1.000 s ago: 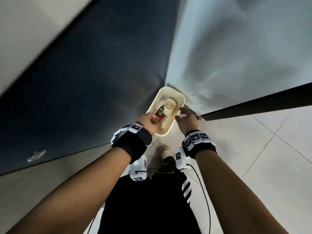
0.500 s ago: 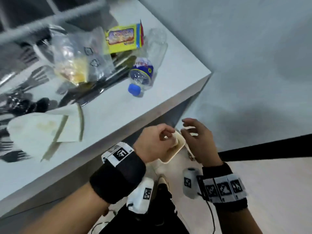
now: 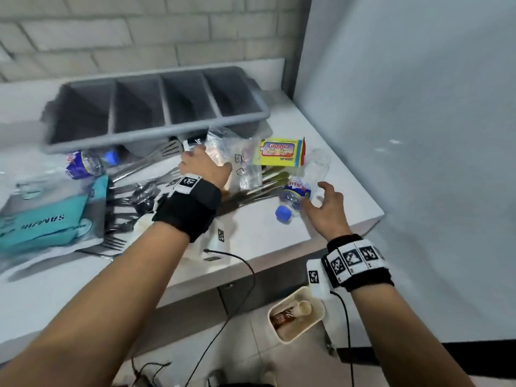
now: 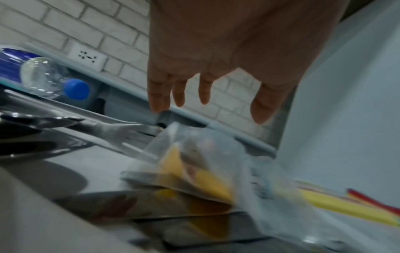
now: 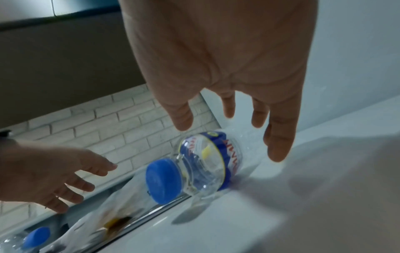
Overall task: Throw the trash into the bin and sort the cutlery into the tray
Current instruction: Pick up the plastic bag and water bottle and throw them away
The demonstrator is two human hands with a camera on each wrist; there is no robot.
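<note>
My left hand (image 3: 201,163) hovers with straight fingers over a clear plastic bag (image 3: 240,163) holding yellow scraps (image 4: 194,172), not touching it. My right hand (image 3: 325,203) is spread just above a lying clear bottle (image 3: 296,194) with a blue cap (image 5: 163,181) and blue label. A grey cutlery tray (image 3: 156,107) with several compartments stands behind. Forks and spoons (image 3: 131,196) lie in a heap left of my left wrist. The cream bin (image 3: 296,317) sits on the floor below the counter with a cup and a wrapper inside.
A yellow biscuit pack (image 3: 280,152) lies by the bag. A second bottle (image 3: 83,163) and a teal tissue pack (image 3: 47,219) lie at the left. A crumpled napkin (image 3: 145,222) sits under my left forearm. The counter edge (image 3: 279,258) and a grey wall (image 3: 418,135) bound the right.
Both hands rose from the bin on the floor to the counter. The cup and wrapper stay in the bin. My left hand now hangs over the bag, my right over the bottle.
</note>
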